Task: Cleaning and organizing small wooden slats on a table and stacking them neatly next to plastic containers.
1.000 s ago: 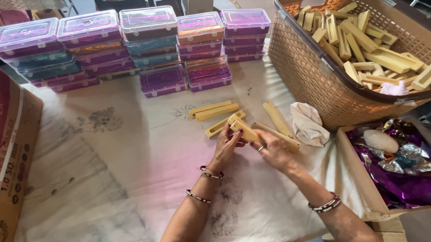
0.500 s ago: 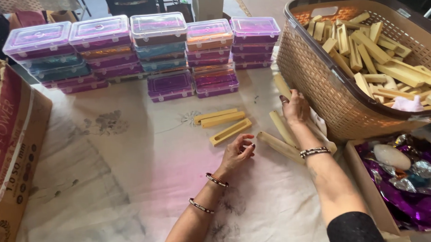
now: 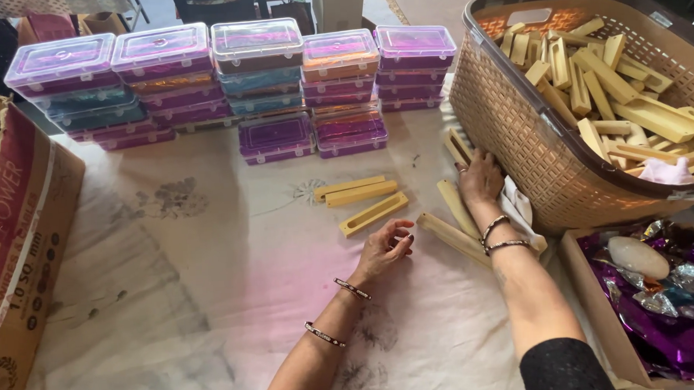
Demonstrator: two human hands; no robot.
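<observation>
My left hand rests on the white cloth-covered table, fingers loosely curled and apart, holding nothing. Just above it lies a slotted yellow wooden piece, with two more flat pieces behind it. To its right, a long wooden stick lies at an angle. My right hand reaches to the foot of the woven basket, its fingertips on wooden sticks leaning there. Its grip is hidden. Another stick lies under that wrist.
The basket holds several wooden pieces. Stacks of clear-lidded plastic boxes line the table's far side. A cardboard box stands at the left. An open carton of purple foil wrappers sits at the right, and a white rag lies by the basket.
A second ago both hands worked a stick together at the centre. My right hand has since moved right to the sticks by the basket, while the left stays on the table.
</observation>
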